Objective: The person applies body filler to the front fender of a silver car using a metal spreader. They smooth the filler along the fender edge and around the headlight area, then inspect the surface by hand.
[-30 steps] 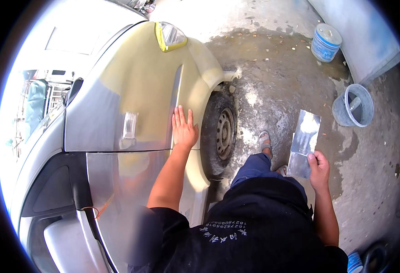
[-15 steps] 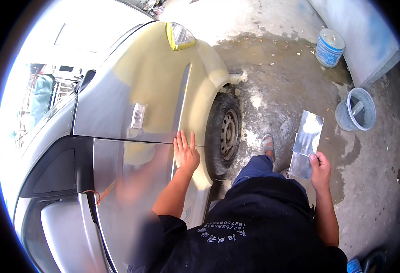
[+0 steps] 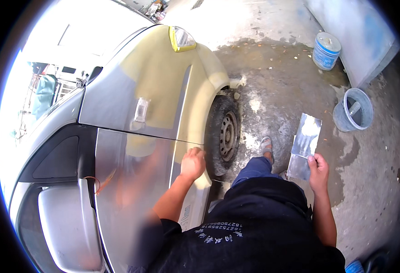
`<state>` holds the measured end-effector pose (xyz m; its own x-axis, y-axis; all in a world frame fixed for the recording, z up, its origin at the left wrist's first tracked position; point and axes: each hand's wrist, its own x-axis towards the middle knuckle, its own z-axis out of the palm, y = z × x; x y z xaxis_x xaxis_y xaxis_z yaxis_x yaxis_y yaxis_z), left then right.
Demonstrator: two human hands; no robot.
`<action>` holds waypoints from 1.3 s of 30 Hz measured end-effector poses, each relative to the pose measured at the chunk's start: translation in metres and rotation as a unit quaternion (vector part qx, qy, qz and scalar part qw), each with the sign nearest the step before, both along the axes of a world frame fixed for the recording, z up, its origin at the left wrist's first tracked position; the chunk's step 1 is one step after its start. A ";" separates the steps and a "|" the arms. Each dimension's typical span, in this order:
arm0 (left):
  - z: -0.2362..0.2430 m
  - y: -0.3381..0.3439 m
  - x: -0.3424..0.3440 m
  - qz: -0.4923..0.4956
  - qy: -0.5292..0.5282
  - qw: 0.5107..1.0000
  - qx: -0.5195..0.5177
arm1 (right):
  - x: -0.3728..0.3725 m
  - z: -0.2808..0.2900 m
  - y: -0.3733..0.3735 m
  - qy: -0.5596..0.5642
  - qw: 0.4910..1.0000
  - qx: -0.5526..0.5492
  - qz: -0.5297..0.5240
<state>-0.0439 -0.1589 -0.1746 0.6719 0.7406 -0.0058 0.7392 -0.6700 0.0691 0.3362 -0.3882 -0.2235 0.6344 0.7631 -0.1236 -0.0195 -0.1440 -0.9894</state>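
Note:
My left hand (image 3: 193, 164) rests on the vehicle's side by the front wheel, just below the panel seam. Its fingers are bent with the tips turned out of sight, so I cannot make out anything in them. Two thin, flat, silvery rectangular plates (image 3: 306, 135), overlapping end to end, are pinched in my right hand (image 3: 318, 172), out over the floor. The silver vehicle (image 3: 131, 200) has yellowish-beige filler patches (image 3: 159, 86) across its front fender and a smaller patch on the door. Yellow tape edges the lamp (image 3: 182, 38).
The front wheel (image 3: 227, 134) stands beside my legs. To the right are a grey bucket (image 3: 338, 119) with something pale inside and a lidded blue-and-white pail (image 3: 326, 53) near a pale panel (image 3: 352, 41). Part of the concrete floor (image 3: 286, 77) looks wet. A side mirror (image 3: 70, 230) juts out at lower left.
My left hand has gone from lying flat with outstretched fingers across the seam to bent fingers slightly lower and farther right. The right hand keeps its hold on the plates.

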 end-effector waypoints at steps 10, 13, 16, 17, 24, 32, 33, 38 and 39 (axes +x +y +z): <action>-0.018 -0.002 0.011 0.089 0.039 0.995 -0.033 | -0.005 0.009 -0.017 -0.005 1.000 0.009 -0.008; -0.016 0.016 -0.006 0.065 0.095 0.993 0.009 | -0.004 0.009 -0.023 -0.017 1.000 0.006 -0.008; -0.008 0.029 -0.011 0.051 0.126 0.989 0.061 | -0.005 0.013 -0.028 -0.026 1.000 0.000 -0.010; -0.004 0.032 -0.010 0.021 0.123 0.987 0.097 | -0.005 0.013 -0.031 -0.024 1.000 -0.006 -0.013; -0.005 0.050 -0.021 0.046 0.403 0.910 0.088 | -0.007 0.015 -0.041 -0.012 0.999 -0.023 -0.025; -0.010 0.032 0.010 0.067 0.475 0.875 0.065 | 0.001 0.010 -0.039 0.005 0.999 -0.015 -0.046; -0.020 0.031 0.010 0.069 0.449 0.890 0.052 | 0.004 0.012 -0.035 -0.003 0.998 -0.017 -0.054; -0.028 0.033 0.070 -0.074 0.167 0.978 -0.097 | 0.023 0.019 -0.012 -0.043 0.996 -0.037 -0.064; -0.025 0.037 0.096 -0.110 0.052 0.983 -0.140 | 0.026 0.021 -0.008 -0.049 0.995 -0.045 -0.068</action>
